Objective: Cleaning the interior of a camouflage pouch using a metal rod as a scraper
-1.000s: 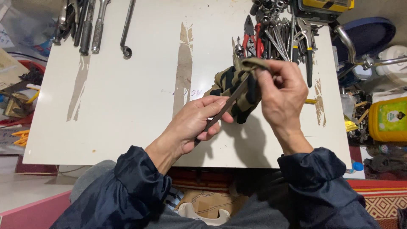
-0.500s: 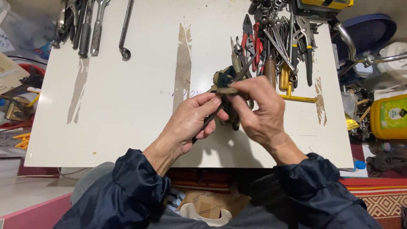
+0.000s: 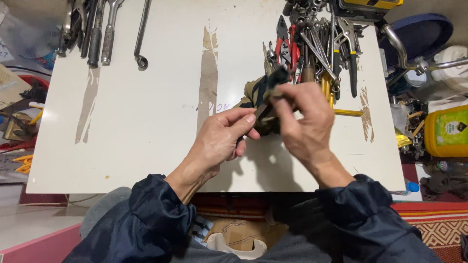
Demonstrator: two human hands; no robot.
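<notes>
Left hand (image 3: 222,141) and right hand (image 3: 304,124) both gripping tan-black strap bundle (image 3: 261,95) above white table (image 3: 146,126), near tool pile (image 3: 317,44).

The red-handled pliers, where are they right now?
In the head view, the red-handled pliers lie at the table's far right, in the tool pile just beyond the right hand.

Held item: small tan-and-black fabric bundle with strap (image 3: 261,100), crumpled, folded on itself. Raised just above the white counter (image 3: 146,126), at about 1 o'clock from the counter's centre. A narrow dark strap end sticks up toward 12 o'clock, tilted slightly right. Lower part hidden; exact kind of item cannot be told.
</notes>
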